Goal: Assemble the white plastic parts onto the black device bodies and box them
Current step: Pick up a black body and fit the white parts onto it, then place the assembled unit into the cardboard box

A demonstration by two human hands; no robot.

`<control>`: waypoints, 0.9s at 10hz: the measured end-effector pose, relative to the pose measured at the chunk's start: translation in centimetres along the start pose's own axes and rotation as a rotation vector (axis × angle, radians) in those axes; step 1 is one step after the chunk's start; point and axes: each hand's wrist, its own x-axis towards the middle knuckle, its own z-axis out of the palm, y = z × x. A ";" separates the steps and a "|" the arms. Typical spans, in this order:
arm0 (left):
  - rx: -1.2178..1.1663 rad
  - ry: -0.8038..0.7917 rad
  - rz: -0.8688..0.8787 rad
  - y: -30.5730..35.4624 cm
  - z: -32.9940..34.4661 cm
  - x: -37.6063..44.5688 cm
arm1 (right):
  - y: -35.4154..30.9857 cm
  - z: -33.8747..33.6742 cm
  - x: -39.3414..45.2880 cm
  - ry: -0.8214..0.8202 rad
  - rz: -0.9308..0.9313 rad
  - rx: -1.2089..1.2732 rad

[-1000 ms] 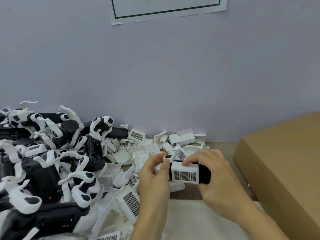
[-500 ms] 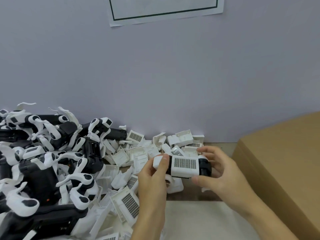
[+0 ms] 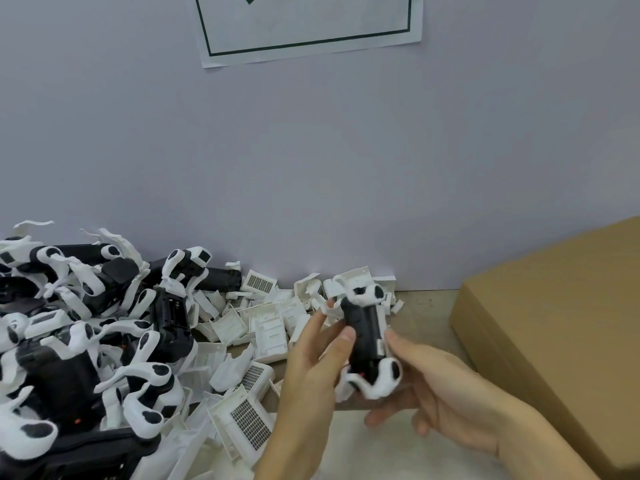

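Both hands hold one black device point(image 3: 364, 336) in the air, above the table point(image 3: 424, 318) and in front of the pile of white parts point(image 3: 266, 327). The left hand point(image 3: 313, 372) grips it from the left side, with the thumb pressed on the black face and the fingers behind it. The right hand point(image 3: 440, 393) supports it from below and from the right, with the fingers curled under the lower end. The device stands almost upright, with a white piece at the top end and one at the bottom end; the picture is blurred there, so I cannot tell if every white part is seated fully. I think the step now is to check the fit before boxing. To do it well, the person should turn the body slowly, look along each seam for a gap, and press any loose edge with the thumb until it sits flat. The cardboard box point(image 3: 554, 327) is on the right, near the hands, and looks closed. More devices point(image 3: 62, 341) lie piled on the left.
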 end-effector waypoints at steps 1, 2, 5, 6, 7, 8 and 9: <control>0.066 0.086 -0.013 -0.1 0.0 -0.1 | 0.0 0.5 0.1 -0.055 -0.026 -0.020; 0.087 0.101 -0.042 0.0 0.0 0.1 | 0.1 0.7 0.3 -0.038 -0.011 -0.077; 0.154 0.173 -0.158 -0.4 0.8 0.3 | -1.0 -0.6 -0.5 0.314 -0.084 -0.052; 0.145 0.157 -0.184 -0.1 1.1 0.2 | -3.7 -2.1 -2.4 0.444 -0.241 0.043; 0.172 0.123 -0.223 -0.4 1.1 0.2 | -6.8 -4.3 -5.3 0.621 -0.454 0.208; 0.195 0.133 -0.259 -0.7 1.1 0.2 | -9.9 -7.5 -8.6 0.863 -0.622 0.386; 0.209 0.130 -0.267 -0.2 1.4 0.1 | -11.3 -9.7 -10.9 1.011 -0.697 0.434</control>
